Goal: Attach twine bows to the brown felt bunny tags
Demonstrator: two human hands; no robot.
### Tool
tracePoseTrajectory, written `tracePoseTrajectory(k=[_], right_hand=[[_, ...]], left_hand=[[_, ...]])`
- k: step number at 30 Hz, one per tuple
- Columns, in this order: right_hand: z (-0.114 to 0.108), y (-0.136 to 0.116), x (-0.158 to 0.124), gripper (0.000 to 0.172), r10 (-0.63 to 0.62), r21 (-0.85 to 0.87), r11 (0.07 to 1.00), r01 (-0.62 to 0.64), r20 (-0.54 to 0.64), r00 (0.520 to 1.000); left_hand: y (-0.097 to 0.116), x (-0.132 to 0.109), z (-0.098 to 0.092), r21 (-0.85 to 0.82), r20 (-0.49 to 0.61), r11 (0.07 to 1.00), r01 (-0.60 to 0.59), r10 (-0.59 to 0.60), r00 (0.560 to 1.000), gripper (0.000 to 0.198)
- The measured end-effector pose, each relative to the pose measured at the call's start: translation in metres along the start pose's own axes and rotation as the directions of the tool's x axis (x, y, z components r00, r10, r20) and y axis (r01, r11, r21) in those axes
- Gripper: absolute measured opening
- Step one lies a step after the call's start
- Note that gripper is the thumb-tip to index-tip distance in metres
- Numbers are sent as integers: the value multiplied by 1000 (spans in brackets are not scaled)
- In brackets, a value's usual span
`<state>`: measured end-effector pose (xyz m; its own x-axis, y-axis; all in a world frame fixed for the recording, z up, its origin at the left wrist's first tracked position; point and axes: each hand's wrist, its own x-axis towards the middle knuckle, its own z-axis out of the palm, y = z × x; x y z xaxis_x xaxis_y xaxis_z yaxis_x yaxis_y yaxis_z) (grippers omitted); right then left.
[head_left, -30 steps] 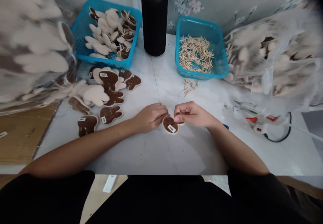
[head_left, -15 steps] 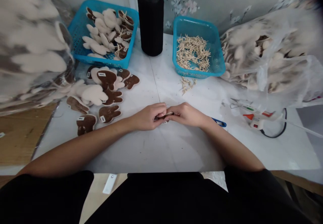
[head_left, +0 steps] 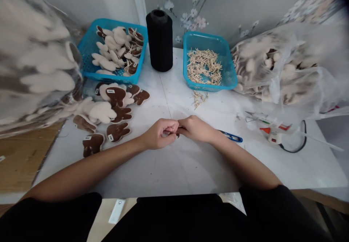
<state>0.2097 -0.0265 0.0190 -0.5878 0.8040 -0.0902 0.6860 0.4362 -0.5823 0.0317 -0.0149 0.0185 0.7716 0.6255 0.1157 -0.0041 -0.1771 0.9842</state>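
- Both hands are together near the middle of the table: the left hand (head_left: pixel 158 134) and the right hand (head_left: pixel 195 129) meet at the fingertips, pinching a small brown piece (head_left: pixel 177 135).
- That piece sits between the fingers, mostly hidden, so its exact shape and whether anything is attached to it cannot be told.
- A slackened pinch could drop the small brown piece onto the white table (head_left: pixel 188 171), and a hard tug could pull it free of the fingers.
- Brown-and-cream plush rabbit shapes (head_left: pixel 117 132) lie just left of the left hand; a wide sweep of that forearm could shove them out of place.
- Loose wooden slivers (head_left: pixel 199 99) lie on the far side, beyond the right hand, just outside a blue plastic basket (head_left: pixel 209 36); a careless reach could scatter them.
- Blue-handled thread snips (head_left: pixel 230 136) lie just right of the right wrist, where an elbow could knock them.
- A hot glue gun (head_left: pixel 274 133) sits farther right beside a sagging plastic bag (head_left: pixel 283 62). Whether it is hot cannot be told, but if so, that plastic could soften against it.
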Motion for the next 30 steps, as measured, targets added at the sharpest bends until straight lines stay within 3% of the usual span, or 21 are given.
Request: tracePoseTrajectory(k=[6, 8, 10, 12, 15, 21, 25, 27, 30], right_hand=[[0, 0, 2, 20, 33, -8, 999, -33, -33, 999], [-2, 2, 0, 21, 9, 98, 995, -5, -44, 999], [-4, 4, -4, 22, 4, 223, 975, 13, -76, 997], [-8, 7, -9, 23, 48, 315, 949, -4, -131, 990], [-15, 12, -18, 26, 135, 388, 921, -42, -216, 967], [-36, 18, -46, 38, 197, 600, 800, -22, -229, 953], [-44, 24, -67, 38, 225, 695, 719, 24, -265, 938], [-45, 26, -75, 34, 227, 666, 745, 34, -301, 926], [-45, 28, -83, 23, 142, 474, 878, 70, -398, 906]], left_hand=[[19, -2, -9, -73, -84, 991, -109, 103, 991, 31], [14, 2, -16, -16, -197, 1000, -23, 20, 980, 31], [6, 6, -20, 77, -293, 986, 146, -117, 949, 54], [0, 9, -20, 156, -255, 953, 259, -214, 943, 61], [3, 12, -14, 154, -104, 933, 326, -313, 944, 35], [26, 27, -1, -162, -71, 939, 303, -317, 946, 27], [39, 45, 9, -322, -47, 891, 319, -352, 935, 26], [43, 56, 16, -374, -46, 865, 335, -379, 924, 25], [41, 70, 28, -424, -77, 842, 334, -401, 913, 24]])
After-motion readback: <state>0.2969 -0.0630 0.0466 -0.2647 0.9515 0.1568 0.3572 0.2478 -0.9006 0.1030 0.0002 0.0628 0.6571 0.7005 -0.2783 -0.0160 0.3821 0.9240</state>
